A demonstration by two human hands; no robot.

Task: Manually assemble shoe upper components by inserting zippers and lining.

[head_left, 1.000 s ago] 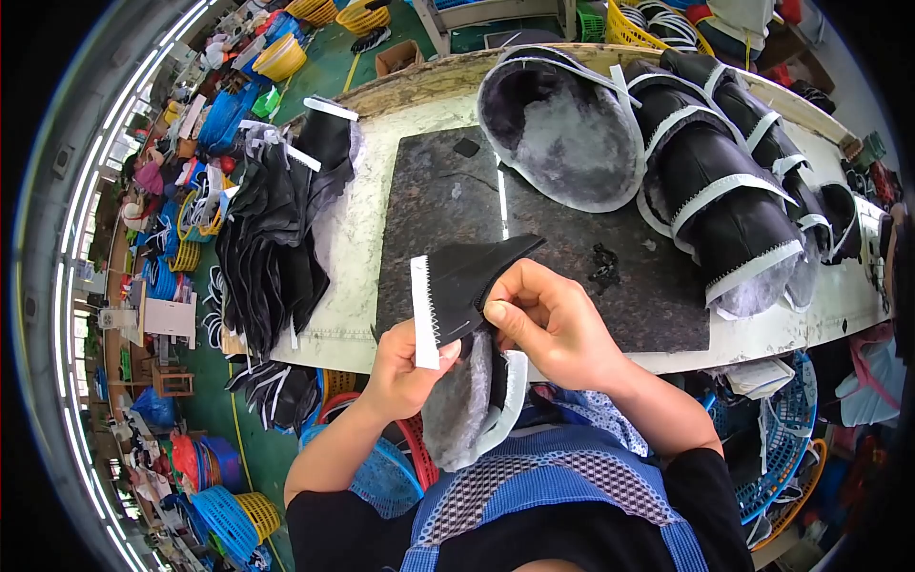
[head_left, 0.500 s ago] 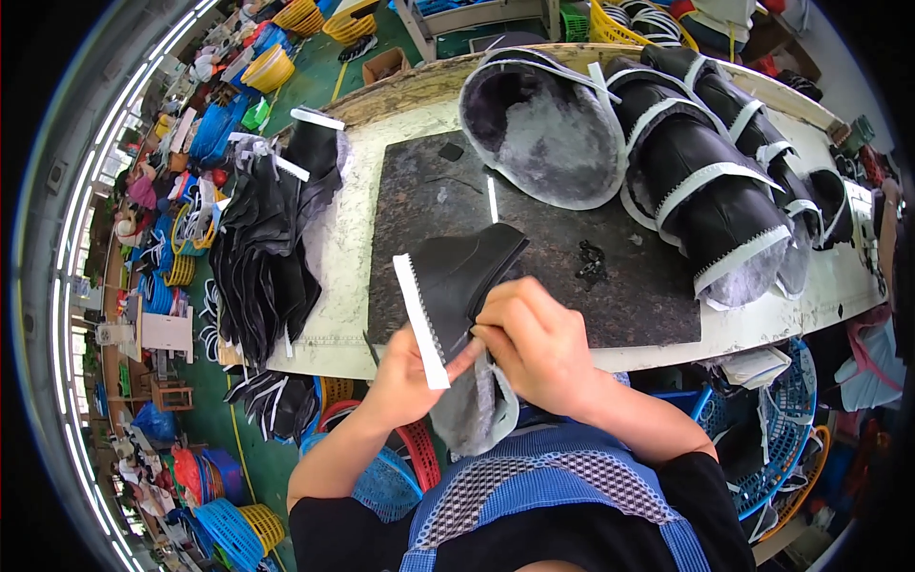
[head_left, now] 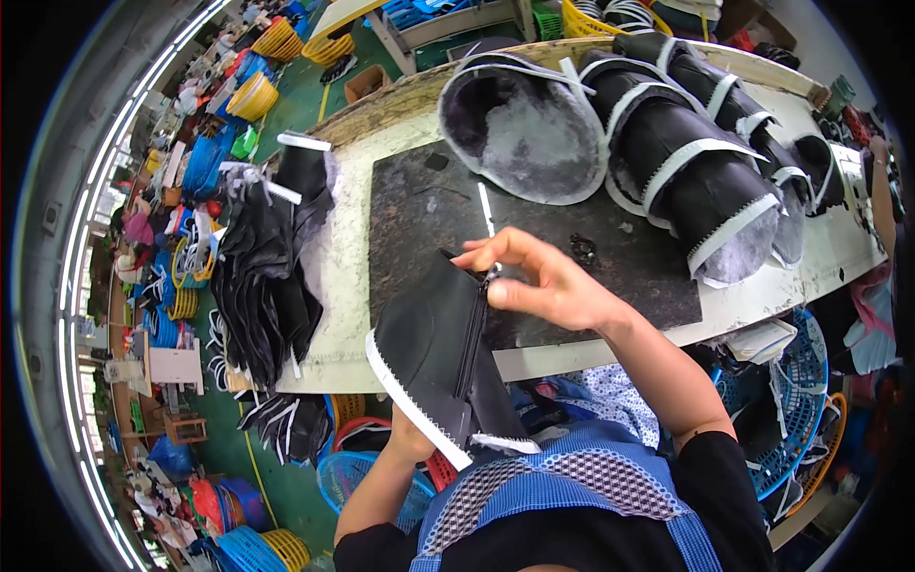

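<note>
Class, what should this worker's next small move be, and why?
Probably ease the right hand off the zip while the left hand supports the black boot piece: the right thumb and fingertips are at the zip's upper end, and the zip looks closed below them.

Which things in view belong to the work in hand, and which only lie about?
In the work:
- black zippered piece; left hand behind it, right hand at its top
- probably similar fleece-lined pieces, black pile

Seemingly unrelated:
- yellow basket
- cardboard box
</note>
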